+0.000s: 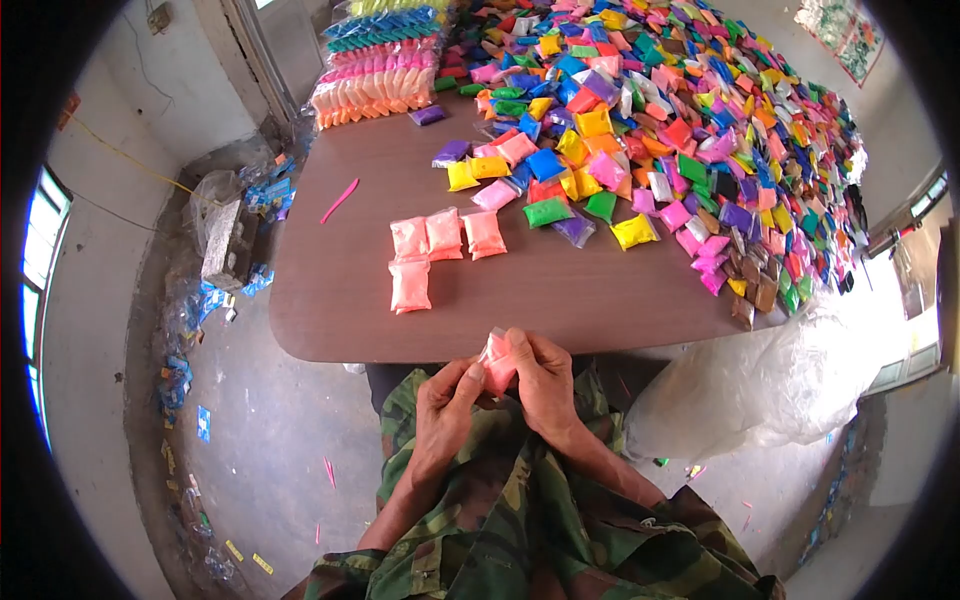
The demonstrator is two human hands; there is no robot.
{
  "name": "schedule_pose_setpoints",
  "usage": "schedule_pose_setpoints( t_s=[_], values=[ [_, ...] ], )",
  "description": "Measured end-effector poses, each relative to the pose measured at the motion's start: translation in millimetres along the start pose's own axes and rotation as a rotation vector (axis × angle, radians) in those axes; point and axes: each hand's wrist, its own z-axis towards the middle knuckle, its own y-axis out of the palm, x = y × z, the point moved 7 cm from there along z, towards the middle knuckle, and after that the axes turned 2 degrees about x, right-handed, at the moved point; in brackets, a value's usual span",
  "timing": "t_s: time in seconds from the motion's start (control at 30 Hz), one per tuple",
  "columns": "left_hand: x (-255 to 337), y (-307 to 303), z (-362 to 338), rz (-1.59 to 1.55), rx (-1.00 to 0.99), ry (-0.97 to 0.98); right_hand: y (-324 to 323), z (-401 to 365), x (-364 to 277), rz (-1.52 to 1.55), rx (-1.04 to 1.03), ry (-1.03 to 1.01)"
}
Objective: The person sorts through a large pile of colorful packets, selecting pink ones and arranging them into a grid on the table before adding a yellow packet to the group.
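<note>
Just off the table's front edge, my left hand (447, 408) and my right hand (543, 383) pinch one small salmon-pink packet (497, 366) between them, with fingers closed on its two sides. Beyond them on the brown table (330, 290) lie several packets of the same colour: two side by side (409, 239) (443, 233), another to their right (484, 233), and one nearer the edge (410, 285). A pink plastic tool (340, 201) lies to the left of these packets.
A large heap of multicoloured packets (690, 110) covers the table's back and right. Rows of bagged packets (375, 70) are stacked at the back left. A clear plastic bag (750, 390) bulges beside the table at the right. Scraps (204, 423) lie on the floor at the left.
</note>
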Motion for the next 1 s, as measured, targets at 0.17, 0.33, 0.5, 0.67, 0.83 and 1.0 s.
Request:
schedule_pose_setpoints(
  t_s=[0.17, 0.33, 0.5, 0.67, 0.83, 1.0],
  values=[
    [7, -3, -1, 0.000, 0.024, 0.026, -6, 5, -6, -0.356, 0.011, -0.235],
    [0, -18, 0, 0.069, 0.105, 0.093, 14, -3, -21, -0.499, -0.158, -0.252],
    [6, -27, -4, 0.044, 0.198, 0.135, 8, -11, -5, -0.286, -0.105, 0.020],
    [-2, -23, -5, -0.009, 0.162, 0.127, 5, -4, -9, -0.234, -0.041, -0.128],
    [2, -20, -6, -0.005, 0.074, 0.019, 0, 3, -14, -0.390, -0.011, -0.180],
    [2, -25, -6, 0.113, 0.083, -0.018, 0, 7, -14, -0.432, -0.028, -0.185]
  ],
)
